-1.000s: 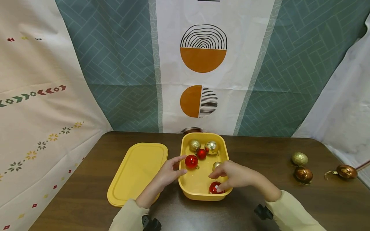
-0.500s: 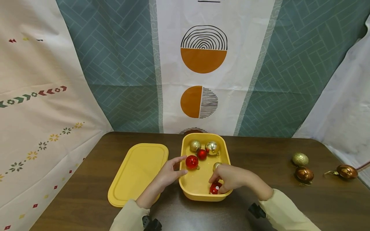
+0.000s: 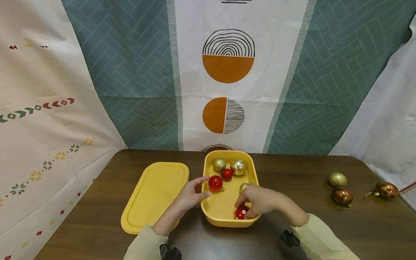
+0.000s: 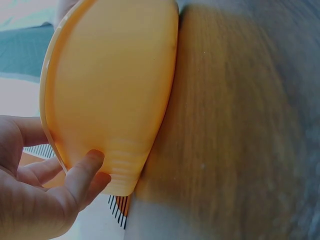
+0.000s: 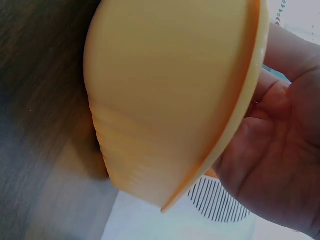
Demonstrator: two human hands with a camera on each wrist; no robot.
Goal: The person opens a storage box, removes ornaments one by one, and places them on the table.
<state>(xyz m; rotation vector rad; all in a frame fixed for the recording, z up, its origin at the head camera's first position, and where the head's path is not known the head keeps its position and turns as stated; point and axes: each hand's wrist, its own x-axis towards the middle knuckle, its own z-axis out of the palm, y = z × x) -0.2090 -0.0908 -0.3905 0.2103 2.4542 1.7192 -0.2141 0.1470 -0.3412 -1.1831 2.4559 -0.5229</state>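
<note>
A yellow plastic container (image 3: 210,216) stands on the table with several Christmas baubles inside. My right hand (image 3: 264,201) reaches over its right wall and grips a red bauble with white dots (image 3: 241,212) at the near right. Its palm also shows behind the rim in the right wrist view. My left hand (image 3: 188,195) holds the left wall, with thumb and index at the rim. In the left wrist view, other fingers (image 4: 89,167) touch the outer wall. Farther in lie a shiny red bauble (image 3: 215,183), a smaller red one (image 3: 226,174) and gold baubles (image 3: 238,167).
A yellow lid (image 3: 157,195) lies left of the container, partly beneath the left forearm. At the table's right are a glittery gold bauble (image 3: 337,179), a copper bauble (image 3: 342,196) and another copper one (image 3: 386,190) near the edge. Fabric curtains hang behind the table.
The right hand has lowered slightly leftward and its fingers have closed round the dotted red bauble. The far-right copper bauble has shifted a little left. My left hand stays in place.
</note>
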